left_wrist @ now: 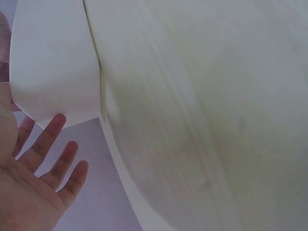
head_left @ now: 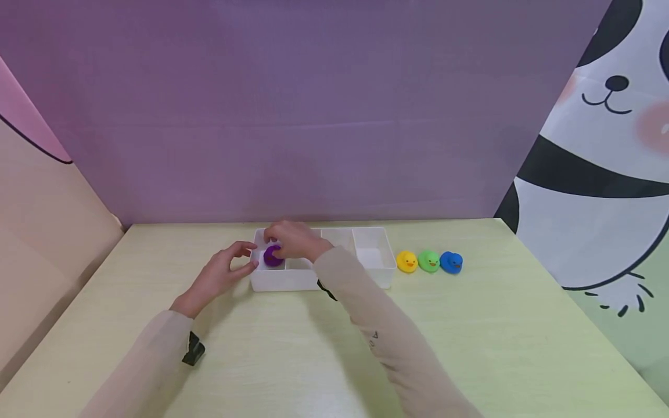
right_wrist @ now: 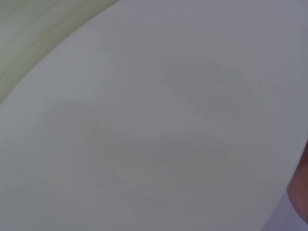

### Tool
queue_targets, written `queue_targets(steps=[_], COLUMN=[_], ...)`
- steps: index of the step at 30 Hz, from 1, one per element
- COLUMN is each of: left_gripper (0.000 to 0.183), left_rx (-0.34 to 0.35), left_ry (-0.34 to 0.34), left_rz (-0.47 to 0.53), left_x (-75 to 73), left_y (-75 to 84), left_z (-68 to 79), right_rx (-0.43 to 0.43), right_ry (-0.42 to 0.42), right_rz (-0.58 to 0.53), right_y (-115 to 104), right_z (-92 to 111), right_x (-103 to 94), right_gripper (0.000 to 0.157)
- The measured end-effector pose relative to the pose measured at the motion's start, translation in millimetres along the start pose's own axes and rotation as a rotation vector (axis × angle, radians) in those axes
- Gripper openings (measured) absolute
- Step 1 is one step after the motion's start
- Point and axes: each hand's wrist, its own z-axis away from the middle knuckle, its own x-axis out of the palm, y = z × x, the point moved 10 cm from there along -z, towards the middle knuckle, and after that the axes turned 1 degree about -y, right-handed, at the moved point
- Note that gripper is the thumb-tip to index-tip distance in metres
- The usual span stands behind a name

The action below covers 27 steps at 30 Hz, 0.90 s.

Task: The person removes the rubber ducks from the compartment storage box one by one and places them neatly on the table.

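A white divided box stands towards the back of the table. Inside its leftmost compartment is a purple rubber duck. My right hand reaches over the box from the right, its thumb and curled fingers at the duck, which they partly cover. The left hand is at the box's left end with fingers spread, fingertips right at the wall. In the left wrist view, those parted fingers show beside the white box wall. Box wall fills most of the right wrist view, hiding the duck.
Just right of the box, yellow, green and blue rubber ducks sit in a row. A purple backdrop rises behind the table. Black wrist-camera mounts show at both sleeves.
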Motion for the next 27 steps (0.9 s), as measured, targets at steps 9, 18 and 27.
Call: queue_targets(steps=[9, 18, 27], left_gripper=[0.038, 0.038, 0.038], left_rx=[0.004, 0.011, -0.001], left_ry=[0.006, 0.004, -0.005], left_rz=[-0.005, -0.011, -0.009], left_x=[-0.5, -0.3, 0.8], left_y=[2.0, 2.9, 2.8], left_z=[0.0, -1.0, -0.5], right_rx=[0.01, 0.012, 0.034], right_ry=[-0.033, -0.059, -0.071], right_rz=[0.023, 0.019, 0.045], right_y=[0, -1, 1], right_z=[-3, -6, -8], right_x=[7.5, 9.9, 13.0], right_gripper=[0.026, 0.022, 0.023])
